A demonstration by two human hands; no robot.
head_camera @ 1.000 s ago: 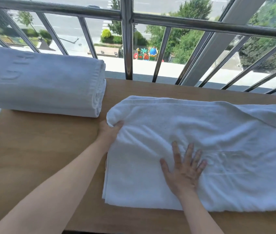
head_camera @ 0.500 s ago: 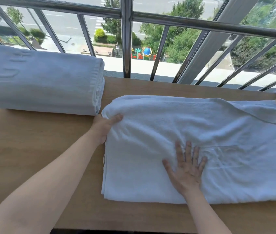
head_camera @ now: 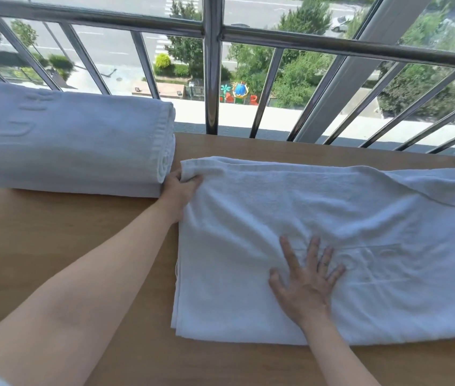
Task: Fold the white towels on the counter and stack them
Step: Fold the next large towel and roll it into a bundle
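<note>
pinching a half-folded towel's (head_camera: 318, 218) far corner, left hand (head_camera: 179, 190); right hand (head_camera: 307, 285) spread flat on it; folded stack (head_camera: 67, 140) done beside it on the bench (head_camera: 53, 246).

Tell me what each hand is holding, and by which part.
Left hand pinches the spread towel by its far-left corner. Right hand holds nothing, lying flat on it.

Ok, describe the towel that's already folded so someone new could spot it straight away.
Find the wooden counter under the window railing. At its far left lies the folded towel: a thick, neat stack with faint raised lettering, unlike the flat, rumpled towel spread beside it.
</note>
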